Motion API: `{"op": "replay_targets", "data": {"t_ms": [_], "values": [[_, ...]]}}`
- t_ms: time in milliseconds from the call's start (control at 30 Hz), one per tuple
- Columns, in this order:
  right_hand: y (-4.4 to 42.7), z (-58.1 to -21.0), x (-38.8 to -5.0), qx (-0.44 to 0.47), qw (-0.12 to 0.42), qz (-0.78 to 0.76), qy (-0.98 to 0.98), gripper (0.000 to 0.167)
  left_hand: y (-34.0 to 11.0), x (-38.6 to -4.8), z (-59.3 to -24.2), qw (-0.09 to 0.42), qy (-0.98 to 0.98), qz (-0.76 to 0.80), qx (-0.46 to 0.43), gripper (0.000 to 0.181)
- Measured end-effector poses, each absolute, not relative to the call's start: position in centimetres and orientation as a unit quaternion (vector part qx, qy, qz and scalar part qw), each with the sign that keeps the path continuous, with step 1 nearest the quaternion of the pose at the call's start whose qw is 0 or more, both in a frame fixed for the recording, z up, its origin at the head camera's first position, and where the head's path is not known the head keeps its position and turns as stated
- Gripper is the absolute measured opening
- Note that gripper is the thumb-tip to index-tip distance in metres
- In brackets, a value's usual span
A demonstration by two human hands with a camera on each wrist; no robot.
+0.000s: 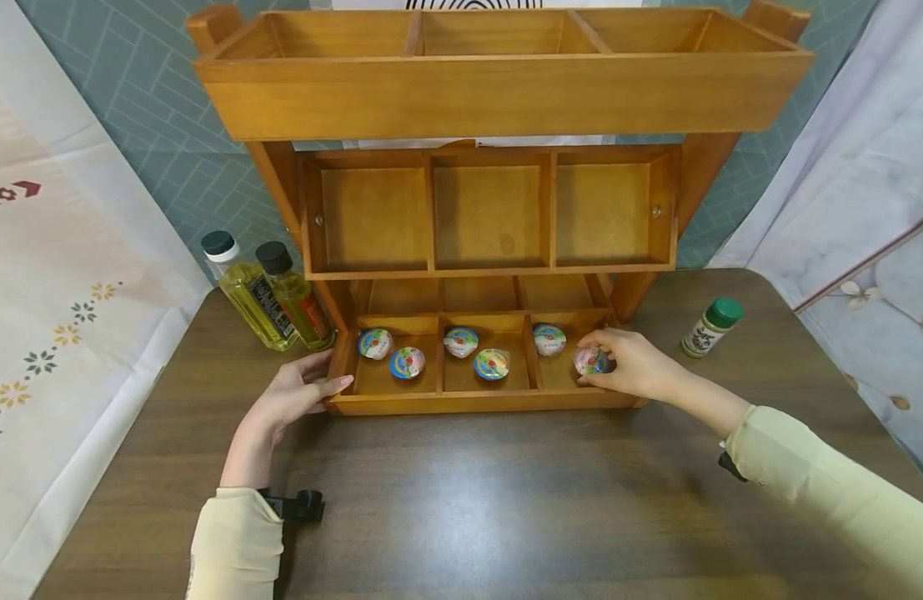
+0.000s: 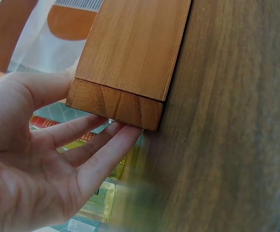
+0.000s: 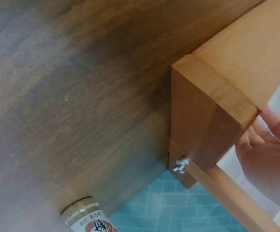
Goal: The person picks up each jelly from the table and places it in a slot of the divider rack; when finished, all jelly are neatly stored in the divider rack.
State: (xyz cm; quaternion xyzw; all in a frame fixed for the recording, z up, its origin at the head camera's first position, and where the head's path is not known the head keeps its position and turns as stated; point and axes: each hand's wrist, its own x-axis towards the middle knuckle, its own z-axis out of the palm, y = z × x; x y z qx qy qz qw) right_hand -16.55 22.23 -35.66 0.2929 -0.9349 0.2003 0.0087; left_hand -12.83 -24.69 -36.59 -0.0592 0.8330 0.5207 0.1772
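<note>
My left hand grips the left end of the wooden rack's bottom tray, with the thumb over the rim and the fingers along the outer end face. Over the right compartment, my right hand pinches a small cup with a printed lid, partly hidden by the fingers. Beside it lies another lidded cup. The middle compartment holds two such cups, one whitish and one yellow and blue. Two more, an upper and a lower, lie in the left compartment.
Above stand the rack's middle tray and top tray, each with three compartments. Two oil bottles, one pale and one with a red label, stand left of the rack. A green-capped spice jar stands to the right.
</note>
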Motion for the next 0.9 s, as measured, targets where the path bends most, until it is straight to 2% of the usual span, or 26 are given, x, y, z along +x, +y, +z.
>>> {"op": "replay_targets", "data": {"t_ms": [600,733,900], "values": [[21.72,-36.13,-16.45,0.256,-0.003,0.195,-0.947,0.049,-24.87,-12.66,-36.65,0.178,0.833,0.519,-0.064,0.079],[21.64,-36.13,-16.36,0.262,0.0,0.2,-0.944,0.052,-24.98,-12.57,-36.59,0.178,0.833,0.52,-0.062,0.08],[21.96,-36.11,-15.73,0.259,0.017,0.215,-0.942,0.048,-24.84,-12.59,-36.51,0.178,0.832,0.522,-0.057,0.079]]}}
